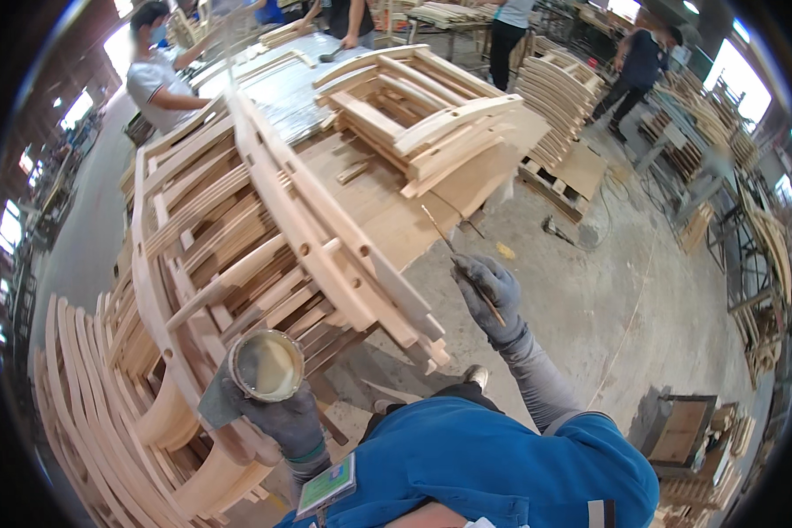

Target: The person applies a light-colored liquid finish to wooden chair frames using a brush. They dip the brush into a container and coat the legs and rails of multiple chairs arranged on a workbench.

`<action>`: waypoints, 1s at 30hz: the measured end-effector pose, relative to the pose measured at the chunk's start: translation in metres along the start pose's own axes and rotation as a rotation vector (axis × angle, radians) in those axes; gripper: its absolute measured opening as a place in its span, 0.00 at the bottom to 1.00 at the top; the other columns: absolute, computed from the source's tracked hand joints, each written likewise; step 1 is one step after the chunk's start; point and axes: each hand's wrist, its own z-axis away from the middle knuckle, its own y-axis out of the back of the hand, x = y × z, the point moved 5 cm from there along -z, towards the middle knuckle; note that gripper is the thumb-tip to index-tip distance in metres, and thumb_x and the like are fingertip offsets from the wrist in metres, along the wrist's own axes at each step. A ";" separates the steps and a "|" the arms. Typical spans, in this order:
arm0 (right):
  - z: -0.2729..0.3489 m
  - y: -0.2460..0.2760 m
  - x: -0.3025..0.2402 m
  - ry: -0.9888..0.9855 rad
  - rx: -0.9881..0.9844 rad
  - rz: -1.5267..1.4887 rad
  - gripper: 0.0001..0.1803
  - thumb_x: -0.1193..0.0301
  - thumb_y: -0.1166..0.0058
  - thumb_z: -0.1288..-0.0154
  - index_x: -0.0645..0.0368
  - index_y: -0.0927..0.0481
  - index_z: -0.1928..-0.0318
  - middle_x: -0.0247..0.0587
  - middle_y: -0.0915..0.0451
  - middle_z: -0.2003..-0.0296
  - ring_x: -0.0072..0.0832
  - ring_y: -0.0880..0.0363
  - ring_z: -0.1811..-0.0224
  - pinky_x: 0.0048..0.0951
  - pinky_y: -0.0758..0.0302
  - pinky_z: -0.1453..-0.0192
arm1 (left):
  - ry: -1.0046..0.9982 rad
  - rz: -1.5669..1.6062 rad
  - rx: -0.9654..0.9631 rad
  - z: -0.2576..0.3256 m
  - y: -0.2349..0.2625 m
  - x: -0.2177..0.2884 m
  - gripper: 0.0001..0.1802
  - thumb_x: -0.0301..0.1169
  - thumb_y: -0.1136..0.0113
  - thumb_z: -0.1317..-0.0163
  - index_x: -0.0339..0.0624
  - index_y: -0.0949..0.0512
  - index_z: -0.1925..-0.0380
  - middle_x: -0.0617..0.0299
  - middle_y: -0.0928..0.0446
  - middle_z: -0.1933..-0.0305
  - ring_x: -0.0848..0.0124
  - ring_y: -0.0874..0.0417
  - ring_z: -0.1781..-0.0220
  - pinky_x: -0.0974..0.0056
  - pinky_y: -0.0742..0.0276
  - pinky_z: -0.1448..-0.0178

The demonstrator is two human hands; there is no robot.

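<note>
My left hand (292,426), in a grey glove, is closed around a round open cup (267,366) with a pale, cream-coloured substance inside. The cup is beside the lower end of stacked wooden frames (238,224), which have curved rails, slats and round holes along their edges. To the right, over the floor, my gloved right hand (489,297) grips a thin stick (437,231) pointing up toward the workbench. Its tip is too small to make out, and it touches nothing. A grey piece next to the left hand cannot be told apart from the glove.
More wooden frames (414,106) lie on the workbench (370,176) ahead. Curved wooden parts (84,405) are stacked at lower left. A pallet stack (554,106) stands beyond, and a tool with a cord (554,231) lies on the floor. Several people work at the back.
</note>
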 end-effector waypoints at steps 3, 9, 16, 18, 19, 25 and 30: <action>0.008 0.046 0.025 -0.066 0.000 -0.022 0.15 0.79 0.41 0.49 0.59 0.21 0.58 0.45 0.21 0.63 0.38 0.20 0.65 0.29 0.25 0.62 | 0.095 0.178 -0.072 0.027 -0.053 -0.022 0.24 0.48 0.57 0.35 0.47 0.32 0.45 0.58 0.31 0.43 0.58 0.30 0.42 0.45 0.34 0.38; 0.045 0.147 0.099 -0.146 0.218 -0.138 0.12 0.83 0.44 0.47 0.65 0.23 0.60 0.46 0.19 0.65 0.33 0.18 0.65 0.27 0.23 0.63 | 0.476 0.627 -0.322 0.099 -0.166 -0.070 0.21 0.47 0.56 0.35 0.50 0.32 0.47 0.59 0.29 0.45 0.61 0.29 0.43 0.48 0.29 0.41; 0.049 0.222 0.161 -0.454 0.371 -0.406 0.08 0.84 0.44 0.44 0.69 0.26 0.64 0.46 0.20 0.72 0.26 0.19 0.68 0.23 0.22 0.60 | 0.602 0.514 -0.500 0.165 -0.270 -0.098 0.24 0.49 0.61 0.33 0.47 0.36 0.43 0.58 0.31 0.43 0.60 0.29 0.42 0.49 0.30 0.40; 0.028 0.233 0.157 -0.372 0.336 -0.442 0.12 0.79 0.38 0.48 0.65 0.26 0.64 0.44 0.20 0.74 0.28 0.20 0.74 0.24 0.24 0.68 | 0.659 0.577 -0.525 0.177 -0.303 -0.097 0.24 0.48 0.61 0.32 0.46 0.36 0.43 0.57 0.31 0.43 0.61 0.28 0.42 0.51 0.30 0.39; 0.015 0.238 0.154 -0.250 0.246 -0.395 0.13 0.77 0.36 0.50 0.64 0.26 0.65 0.44 0.20 0.74 0.28 0.21 0.75 0.25 0.25 0.70 | 0.711 0.606 -0.533 0.183 -0.317 -0.100 0.25 0.48 0.61 0.32 0.45 0.36 0.43 0.57 0.30 0.43 0.62 0.28 0.42 0.53 0.30 0.39; -0.034 0.226 0.168 0.243 0.002 0.054 0.17 0.69 0.29 0.60 0.58 0.24 0.70 0.38 0.24 0.77 0.31 0.25 0.78 0.27 0.33 0.76 | 0.850 0.561 -0.567 0.194 -0.376 -0.119 0.25 0.48 0.62 0.32 0.42 0.37 0.43 0.56 0.31 0.44 0.64 0.28 0.42 0.58 0.29 0.39; -0.074 0.217 0.202 0.022 -0.216 -0.118 0.12 0.74 0.32 0.57 0.57 0.20 0.70 0.36 0.26 0.76 0.31 0.27 0.77 0.27 0.33 0.74 | 0.890 0.613 -0.549 0.167 -0.407 -0.137 0.25 0.48 0.61 0.32 0.42 0.36 0.44 0.56 0.30 0.44 0.64 0.29 0.41 0.58 0.29 0.39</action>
